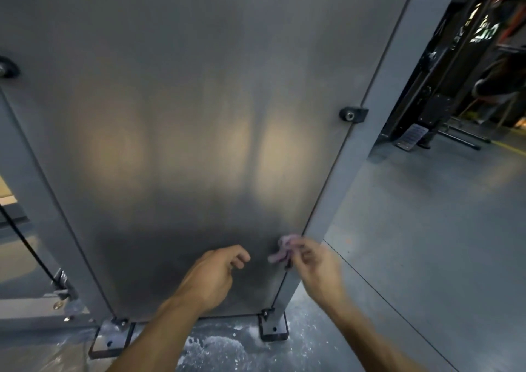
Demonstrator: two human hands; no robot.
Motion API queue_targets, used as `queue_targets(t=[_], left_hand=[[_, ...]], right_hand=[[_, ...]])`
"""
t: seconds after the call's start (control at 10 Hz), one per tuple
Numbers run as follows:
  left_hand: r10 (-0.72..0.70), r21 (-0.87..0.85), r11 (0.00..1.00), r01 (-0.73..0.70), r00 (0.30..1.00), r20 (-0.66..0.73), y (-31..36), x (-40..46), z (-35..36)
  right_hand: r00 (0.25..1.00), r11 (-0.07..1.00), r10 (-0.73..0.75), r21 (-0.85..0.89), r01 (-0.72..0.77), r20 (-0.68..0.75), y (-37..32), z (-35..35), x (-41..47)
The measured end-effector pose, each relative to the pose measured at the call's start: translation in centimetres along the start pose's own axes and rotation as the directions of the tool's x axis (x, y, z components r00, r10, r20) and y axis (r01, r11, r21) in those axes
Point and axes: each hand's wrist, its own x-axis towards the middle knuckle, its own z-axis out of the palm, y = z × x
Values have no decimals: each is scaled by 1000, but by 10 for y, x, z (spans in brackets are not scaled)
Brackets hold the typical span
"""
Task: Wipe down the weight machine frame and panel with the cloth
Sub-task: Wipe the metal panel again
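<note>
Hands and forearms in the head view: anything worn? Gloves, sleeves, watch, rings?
Nothing worn that shows. The left hand and right hand are bare, no gloves. Both forearms are bare down to the frame's bottom edge, no sleeves, watch or bands. The right hand is motion-blurred, so rings cannot be ruled out.

Left grip [216, 272] loosely curled; right grip [318, 263] pinching, blurred

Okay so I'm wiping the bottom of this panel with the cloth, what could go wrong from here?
The cloth is only a small bunch pinched in the right hand, so it might slip or leave much of the panel unwiped. The hand works right at the seam by the frame post; fingers could catch that edge. White powder on the floor by the foot plate could soil the cloth and smear the metal.
</note>
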Motion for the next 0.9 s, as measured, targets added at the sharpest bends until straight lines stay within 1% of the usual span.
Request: queue_targets(t=[0.1,0.2,0.3,0.4,0.5,0.6,0.7,0.8,0.9], left_hand=[[-14,-101,995,9,999,-43,-3,-4,-2],[7,-43,999,-8,1000,-26,0,-10,-8],[-109,-206,972,112,994,23,7,-18,-18],[-341,-490,792,364,930,139,-15,-15,-10],[-388,-563,716,414,905,172,-19,-16,-7],[-416,-543,756,365,909,31,4,-17,-12],[-413,-724,596,347,906,95,21,-15,-15],[-427,-667,667,333,904,24,39,1,-15],[-446,-651,650,392,891,90,43,13,-13]], right_hand=[[961,974,212,-123,-191,180,22,15,-9],[996,995,80,-69,-78,35,-23,-9,24],[951,991,-129,-62,116,-281,-65,-37,60],[921,984,-177,-27,179,-348,-75,-40,64],[994,991,-25,131,39,-105,-47,-12,26],[990,992,77,-106,-64,119,-7,15,5],[990,985,73,-163,-53,119,-15,15,12],[994,992,23,-118,-35,-104,-36,5,26],[988,997,31,-63,-41,-154,-39,0,35]])
